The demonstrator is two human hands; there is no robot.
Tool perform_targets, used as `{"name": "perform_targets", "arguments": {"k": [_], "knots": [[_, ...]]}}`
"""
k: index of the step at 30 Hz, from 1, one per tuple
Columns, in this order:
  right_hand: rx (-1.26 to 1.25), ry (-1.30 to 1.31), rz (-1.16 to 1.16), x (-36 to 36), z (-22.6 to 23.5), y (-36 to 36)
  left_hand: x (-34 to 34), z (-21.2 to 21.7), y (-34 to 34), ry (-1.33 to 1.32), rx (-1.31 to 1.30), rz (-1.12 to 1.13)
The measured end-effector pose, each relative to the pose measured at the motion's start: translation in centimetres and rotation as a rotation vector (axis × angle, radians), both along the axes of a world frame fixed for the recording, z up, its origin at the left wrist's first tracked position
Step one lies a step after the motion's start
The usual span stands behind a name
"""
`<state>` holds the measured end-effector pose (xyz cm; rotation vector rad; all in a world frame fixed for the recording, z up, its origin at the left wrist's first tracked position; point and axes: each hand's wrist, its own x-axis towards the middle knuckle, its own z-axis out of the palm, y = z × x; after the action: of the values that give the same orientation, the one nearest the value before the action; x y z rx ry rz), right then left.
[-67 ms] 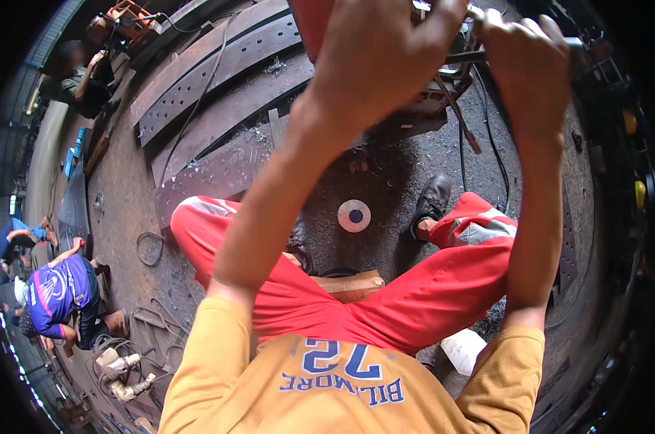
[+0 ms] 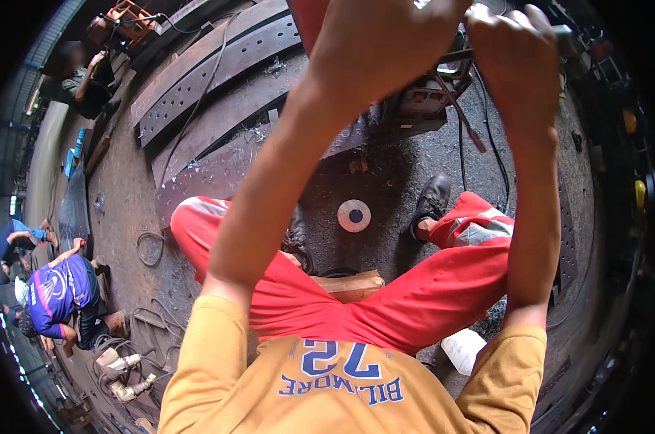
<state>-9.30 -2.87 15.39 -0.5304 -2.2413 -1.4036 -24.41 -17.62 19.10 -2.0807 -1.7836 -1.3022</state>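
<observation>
Both my arms reach up to the top edge, to a machine with a red body [image 2: 309,20] and a dark base [image 2: 420,105]. My left hand [image 2: 392,47] is curled at the upper edge beside the red body; its fingers are partly cut off, and what they hold is hidden. Beside it my right hand [image 2: 515,61] is closed in a fist round a metal handle, whose blurred grey end [image 2: 563,32] sticks out past the knuckles. Below and between the hands, a thin lever with a dark grip [image 2: 475,137] slants down from the machine.
A pale ring [image 2: 345,218] lies on the floor between my feet. Steel plates with holes [image 2: 219,83] lie to the left. Black cables [image 2: 495,155] trail below the machine. A person in purple [image 2: 61,289] bends at far left; another person [image 2: 85,83] is at upper left.
My right hand has shifted slightly left with the handle, closer to the left hand. The left hand has moved a little, and the dark-gripped lever has swung slightly right.
</observation>
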Motion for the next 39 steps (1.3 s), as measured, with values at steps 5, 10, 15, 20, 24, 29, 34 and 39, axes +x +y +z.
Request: {"name": "perform_targets", "arguments": {"k": [5, 10, 15, 20, 24, 29, 34, 39], "knots": [[-0.032, -0.079, 0.077, -3.5, -2.0, -2.3, 7.5, 4.9, 2.2, -0.282, -0.155, 0.321], [-0.101, -0.199, 0.226, -7.4, -4.4, -6.3, 1.2, 1.2, 0.6, -0.294, -0.130, 0.061], [-0.319, -0.360, 0.412, -8.3, -7.3, -10.2, -0.2, 0.1, -2.7, -0.817, -0.119, 0.137], [-1.197, -0.614, 0.167, -5.4, -12.3, -12.2, -4.5, -8.1, -4.4, -1.039, -0.103, 0.120], [-1.471, -0.568, -0.290, -1.1, -23.8, -9.7, -6.2, -11.0, -6.5, -1.156, -0.474, 0.103], [-1.860, -0.548, -0.357, 5.4, -42.4, -11.0, -10.0, -19.3, -6.0, -0.451, -0.936, 0.200], [-2.166, 0.190, -0.179, 7.2, -48.1, -20.6, -7.9, -23.4, -4.4, -0.359, -1.088, 0.286], [-2.067, 0.839, 0.070, 4.3, -47.4, -23.3, -7.6, -25.3, -3.6, -0.346, -1.043, 0.286]]}}
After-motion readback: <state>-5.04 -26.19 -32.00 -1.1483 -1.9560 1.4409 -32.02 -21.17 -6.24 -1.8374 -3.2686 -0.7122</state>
